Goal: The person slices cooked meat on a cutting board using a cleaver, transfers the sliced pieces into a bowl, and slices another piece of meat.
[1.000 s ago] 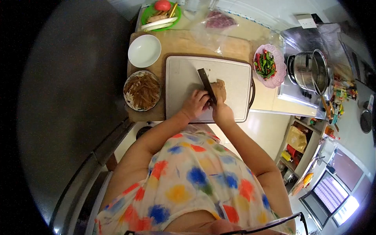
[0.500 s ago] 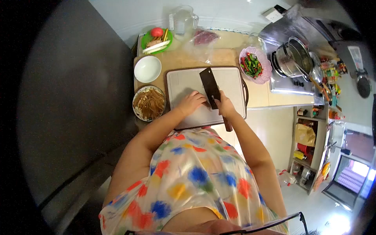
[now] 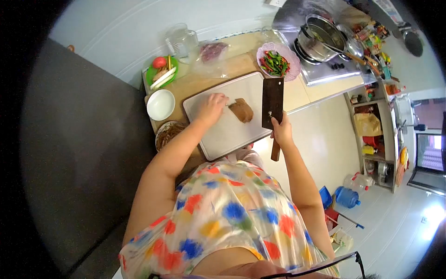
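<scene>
My right hand (image 3: 281,129) grips a dark cleaver (image 3: 272,103) by its neck, its broad blade raised over the right edge of the cutting board (image 3: 222,139). On the board lies a brown piece of food (image 3: 241,110), with neither hand on it. My left hand (image 3: 213,108) is over the board to the left of that piece, its fingers bent together; what they hold, if anything, is too small to make out. A bowl of brown shreds (image 3: 168,135) sits left of the board, partly behind my left forearm.
A white bowl (image 3: 160,104) and a green plate of vegetables (image 3: 173,76) stand at the left. Behind the board are bagged meat (image 3: 213,52) and a pink plate of cut peppers (image 3: 294,65). A steel pot (image 3: 316,46) is on the stove, back right.
The cleaver and my right hand have moved right, away from the brown piece, which now shows fully. My left hand has shifted left. The whole view has turned and shifted.
</scene>
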`<action>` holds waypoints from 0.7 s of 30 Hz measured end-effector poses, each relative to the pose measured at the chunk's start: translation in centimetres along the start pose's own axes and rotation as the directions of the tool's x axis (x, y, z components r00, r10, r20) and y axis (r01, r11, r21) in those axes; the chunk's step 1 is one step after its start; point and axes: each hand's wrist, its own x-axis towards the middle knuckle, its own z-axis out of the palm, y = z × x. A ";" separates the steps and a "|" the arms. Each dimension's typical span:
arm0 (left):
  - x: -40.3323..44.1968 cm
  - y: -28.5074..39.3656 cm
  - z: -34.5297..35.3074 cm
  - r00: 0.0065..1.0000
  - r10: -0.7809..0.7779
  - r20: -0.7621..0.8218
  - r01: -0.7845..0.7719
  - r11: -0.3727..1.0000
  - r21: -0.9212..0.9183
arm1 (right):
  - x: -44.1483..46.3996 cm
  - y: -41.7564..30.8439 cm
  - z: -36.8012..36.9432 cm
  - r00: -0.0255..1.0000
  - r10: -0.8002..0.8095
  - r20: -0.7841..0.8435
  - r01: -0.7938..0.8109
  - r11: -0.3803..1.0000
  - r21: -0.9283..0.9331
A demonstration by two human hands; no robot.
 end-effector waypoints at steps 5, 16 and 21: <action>-0.3 5.4 4.3 0.994 0.049 0.100 -0.028 0.980 -0.197 | 0.0 3.3 -1.1 0.999 0.027 0.033 -0.016 0.953 -0.303; 0.1 5.3 6.9 0.997 0.067 0.031 -0.057 0.966 -0.254 | 3.3 2.3 0.8 0.920 -0.188 0.343 0.368 0.710 -0.600; 0.0 4.6 7.0 0.992 0.119 0.037 -0.102 0.947 -0.303 | 5.2 2.4 1.1 0.843 -0.307 0.442 0.524 0.657 -0.543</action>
